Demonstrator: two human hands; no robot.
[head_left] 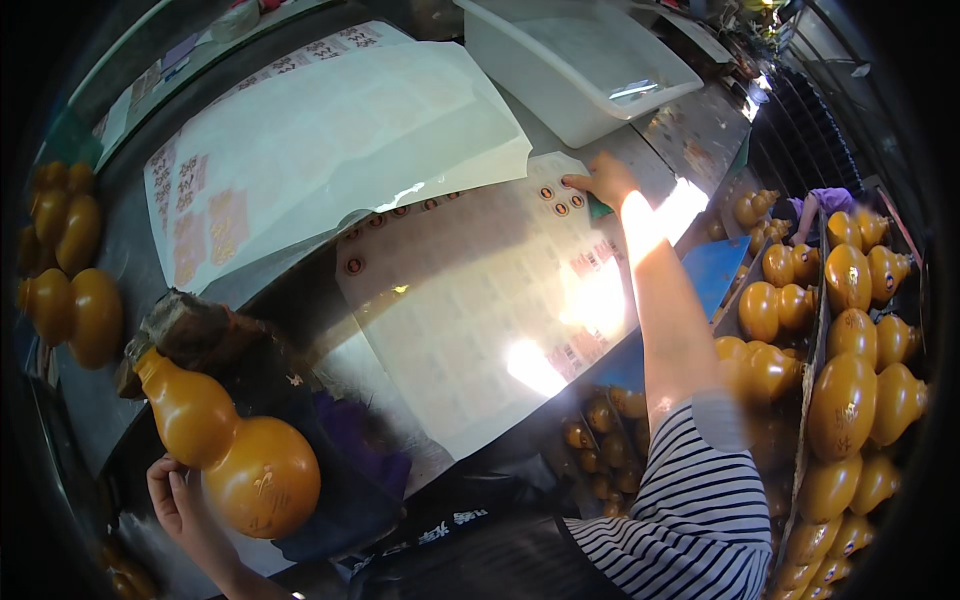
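Note:
A glossy orange-yellow bottle gourd, with faint markings on its round lower bulb, leans at the lower left. My left hand holds its side, fingers partly hidden behind it. The gourd's neck rests by a rough brown block. At the far edge of the sticker sheet, my right hand reaches out with bent fingers, fingertips pinched at the corner beside a few small round stickers. Whether a loose sticker is between those fingertips is too small to tell.
Another large printed sheet overlaps the far left of the table. A white plastic tub stands at the back. Gourds fill racks on the right, and several more gourds stand at the left. A person in purple is far right.

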